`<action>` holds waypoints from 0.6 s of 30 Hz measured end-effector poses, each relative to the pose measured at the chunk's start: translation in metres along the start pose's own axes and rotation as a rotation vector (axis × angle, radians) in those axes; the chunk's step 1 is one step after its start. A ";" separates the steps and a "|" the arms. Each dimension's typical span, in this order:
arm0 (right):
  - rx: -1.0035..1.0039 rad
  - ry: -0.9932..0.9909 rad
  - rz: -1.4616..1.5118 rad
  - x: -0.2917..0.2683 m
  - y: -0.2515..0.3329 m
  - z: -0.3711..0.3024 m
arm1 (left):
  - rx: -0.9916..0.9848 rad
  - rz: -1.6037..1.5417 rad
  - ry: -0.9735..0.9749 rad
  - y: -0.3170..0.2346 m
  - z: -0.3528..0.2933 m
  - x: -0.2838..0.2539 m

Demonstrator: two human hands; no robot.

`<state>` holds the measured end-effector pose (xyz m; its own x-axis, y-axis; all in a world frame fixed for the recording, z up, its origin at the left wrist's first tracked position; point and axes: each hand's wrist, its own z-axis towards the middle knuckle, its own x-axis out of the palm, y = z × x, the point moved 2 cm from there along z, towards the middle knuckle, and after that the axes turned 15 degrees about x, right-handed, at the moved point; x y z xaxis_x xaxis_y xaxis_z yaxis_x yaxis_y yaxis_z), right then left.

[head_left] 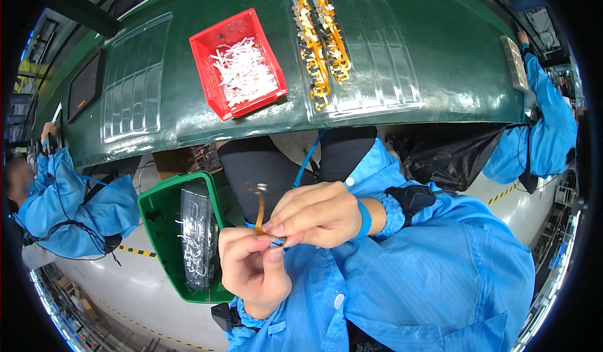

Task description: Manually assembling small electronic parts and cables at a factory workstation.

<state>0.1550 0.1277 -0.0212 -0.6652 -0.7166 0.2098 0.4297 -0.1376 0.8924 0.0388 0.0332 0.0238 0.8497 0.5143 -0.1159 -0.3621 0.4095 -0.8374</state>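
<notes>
Both hands meet over my lap and pinch one thin orange flex strip point(259, 209) that stands up between the fingers. My left hand point(251, 270) grips its lower end from below. My right hand point(314, 215), with a blue wrist band, pinches the same end from the right. On the green table ahead lies a clear plastic tray point(377, 69) with two rows of orange flex strips point(321, 38) in its left slots. A red bin point(210, 82) beside it holds several white paper-like strips point(244, 69).
An empty clear tray point(135, 79) lies on the table's left part. A green bin point(160, 223) by my left knee holds clear trays. A black bag point(446, 154) hangs under the table edge. People in blue coats work at the left point(69, 207) and right point(546, 126).
</notes>
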 end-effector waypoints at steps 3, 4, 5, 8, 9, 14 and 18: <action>-0.074 0.010 -0.036 0.001 0.003 0.002 | 0.020 0.002 0.007 0.002 -0.004 -0.002; -0.073 0.005 -0.038 0.000 0.003 0.001 | 0.019 -0.001 0.011 0.002 -0.004 -0.001; -0.092 0.006 -0.070 0.000 0.004 0.001 | 0.034 0.020 0.016 0.002 -0.003 0.000; -0.123 0.018 -0.109 -0.001 0.004 0.000 | 0.026 0.035 0.045 0.002 -0.002 0.002; -0.138 0.030 -0.116 0.000 0.004 0.000 | 0.006 0.030 0.069 0.003 -0.003 0.002; -0.194 0.035 -0.146 -0.004 0.007 0.002 | -0.039 -0.040 0.118 0.004 -0.003 0.001; -0.198 0.073 -0.172 -0.007 0.010 0.003 | 0.001 -0.068 0.170 0.011 -0.001 -0.003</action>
<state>0.1624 0.1334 -0.0130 -0.6962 -0.7174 0.0261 0.4300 -0.3876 0.8154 0.0327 0.0350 0.0143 0.9247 0.3507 -0.1477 -0.3019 0.4395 -0.8460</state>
